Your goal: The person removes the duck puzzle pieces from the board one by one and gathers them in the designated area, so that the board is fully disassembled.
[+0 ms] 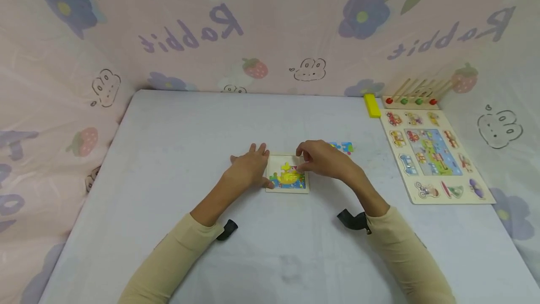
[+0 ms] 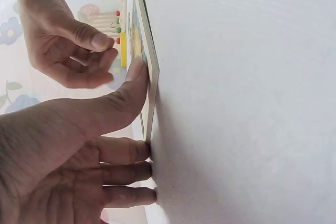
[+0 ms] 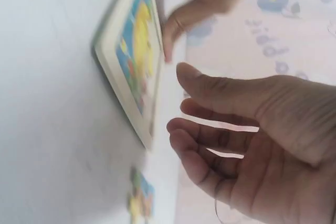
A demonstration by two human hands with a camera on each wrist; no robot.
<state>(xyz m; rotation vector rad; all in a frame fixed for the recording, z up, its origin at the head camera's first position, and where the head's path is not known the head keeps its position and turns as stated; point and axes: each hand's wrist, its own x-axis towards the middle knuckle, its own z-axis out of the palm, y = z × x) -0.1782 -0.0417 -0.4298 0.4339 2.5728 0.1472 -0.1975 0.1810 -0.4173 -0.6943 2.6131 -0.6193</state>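
Note:
A small square wooden puzzle tray point(image 1: 288, 191) lies on the white table, its lower part filled with pieces forming a yellow and blue picture point(image 1: 289, 177). The left hand point(image 1: 248, 168) rests at the tray's left side; in the left wrist view its thumb point(image 2: 135, 77) lies on the tray edge, the fingers extended to the tabletop. Above the tray's right edge hovers the right hand point(image 1: 324, 158), fingers bent and apart from the thumb, with no piece visible in the right wrist view point(image 3: 257, 135). Loose puzzle pieces point(image 1: 347, 148) lie just beyond the right hand.
At the right is a large wooden picture board point(image 1: 434, 191). Behind it stand a pegged wooden rack point(image 1: 411, 102) and a yellow block point(image 1: 372, 106). Black curved objects point(image 1: 352, 220) are beside the sleeves. A patterned curtain point(image 1: 278, 27) surrounds the table.

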